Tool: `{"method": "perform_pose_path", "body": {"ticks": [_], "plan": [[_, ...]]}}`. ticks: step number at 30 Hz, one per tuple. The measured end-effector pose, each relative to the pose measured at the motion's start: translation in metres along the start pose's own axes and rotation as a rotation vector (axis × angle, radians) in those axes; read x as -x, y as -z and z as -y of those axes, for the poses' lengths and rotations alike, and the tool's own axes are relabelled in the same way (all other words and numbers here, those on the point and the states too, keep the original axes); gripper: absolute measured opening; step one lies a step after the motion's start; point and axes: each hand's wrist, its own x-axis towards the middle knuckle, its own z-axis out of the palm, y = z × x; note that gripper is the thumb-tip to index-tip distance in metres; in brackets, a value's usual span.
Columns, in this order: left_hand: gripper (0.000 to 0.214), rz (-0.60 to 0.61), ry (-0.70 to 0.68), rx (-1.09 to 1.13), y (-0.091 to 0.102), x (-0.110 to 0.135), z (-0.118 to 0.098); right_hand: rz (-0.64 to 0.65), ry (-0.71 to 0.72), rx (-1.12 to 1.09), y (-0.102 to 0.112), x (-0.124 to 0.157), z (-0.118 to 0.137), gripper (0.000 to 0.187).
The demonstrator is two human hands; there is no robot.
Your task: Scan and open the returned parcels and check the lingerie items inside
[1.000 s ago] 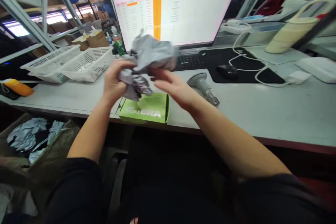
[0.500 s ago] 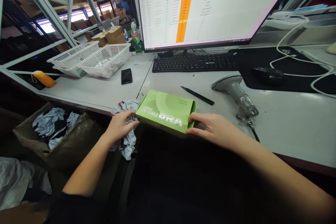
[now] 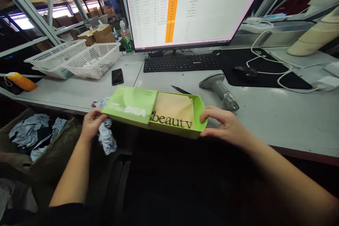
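Observation:
A green bra box (image 3: 129,104) is held between my hands at the table's front edge. Its inner tray (image 3: 199,107) is slid partway out of the sleeve to the right, baring a folded cream cloth pouch (image 3: 173,107) with dark lettering. My left hand (image 3: 91,123) pinches the left end of the sleeve. At the other end, my right hand (image 3: 221,122) grips the tray's end wall between thumb and fingers. A crumpled grey plastic bag (image 3: 107,137) hangs over the edge beside my left hand. Behind the box lies a black pen-like cutter (image 3: 180,89), partly hidden.
A barcode scanner (image 3: 219,90) lies right of the box. Behind are a keyboard (image 3: 182,63), a monitor (image 3: 206,10) and a mouse (image 3: 245,73). A phone (image 3: 117,77) and white baskets (image 3: 99,72) stand left. Below, a bin (image 3: 55,146) holds crumpled bags.
The tray has slid out of the sleeve, and the cream pouch now shows. My hands have moved farther apart. The view has turned slightly to the right.

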Motion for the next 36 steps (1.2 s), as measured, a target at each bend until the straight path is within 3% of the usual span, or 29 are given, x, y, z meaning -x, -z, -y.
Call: {"method": "perform_pose_path", "body": {"ticks": [3, 6, 10, 12, 17, 22, 25, 27, 29, 33, 36], "plan": [[0.031, -0.102, 0.069, -0.037, 0.033, -0.007, 0.025, 0.042, -0.053, 0.049, 0.021, 0.007, -0.010, 0.053], [0.035, -0.151, 0.092, -0.123, 0.048, -0.008, 0.040, 0.130, -0.112, 0.118, 0.028, 0.009, -0.014, 0.050], [0.036, -0.125, 0.092, -0.215, 0.043, -0.010, 0.046, 0.006, -0.118, 0.263, 0.026, -0.006, -0.005, 0.053], [0.035, -0.089, 0.070, -0.231, 0.038, -0.012, 0.045, 0.007, -0.102, 0.394, 0.023, -0.023, 0.004, 0.056], [0.031, 0.022, 0.026, -0.224, 0.035, -0.019, 0.046, 0.382, -0.140, 0.743, 0.001, -0.068, 0.021, 0.073], [0.033, 0.069, 0.022, -0.242, 0.033, -0.019, 0.042, 0.459, -0.059, 0.873, -0.021, -0.083, 0.021, 0.056], [0.036, 0.075, 0.019, -0.282, 0.028, -0.019, 0.034, 0.433, -0.068, 0.697, -0.019, -0.085, 0.019, 0.029], [0.041, 0.064, 0.029, -0.342, 0.026, -0.018, 0.027, 0.346, -0.109, 0.452, -0.011, -0.086, 0.018, 0.019], [0.050, 0.052, 0.038, -0.407, 0.029, -0.017, 0.018, 0.231, -0.183, 0.076, 0.002, -0.086, 0.015, 0.023], [0.058, 0.026, 0.055, -0.542, 0.051, -0.007, -0.008, 0.074, -0.339, -0.755, 0.027, -0.077, 0.007, 0.047], [0.044, -0.069, 0.087, -0.653, 0.066, 0.011, -0.039, 0.011, -0.436, -1.116, 0.033, -0.064, 0.008, 0.037]]}}
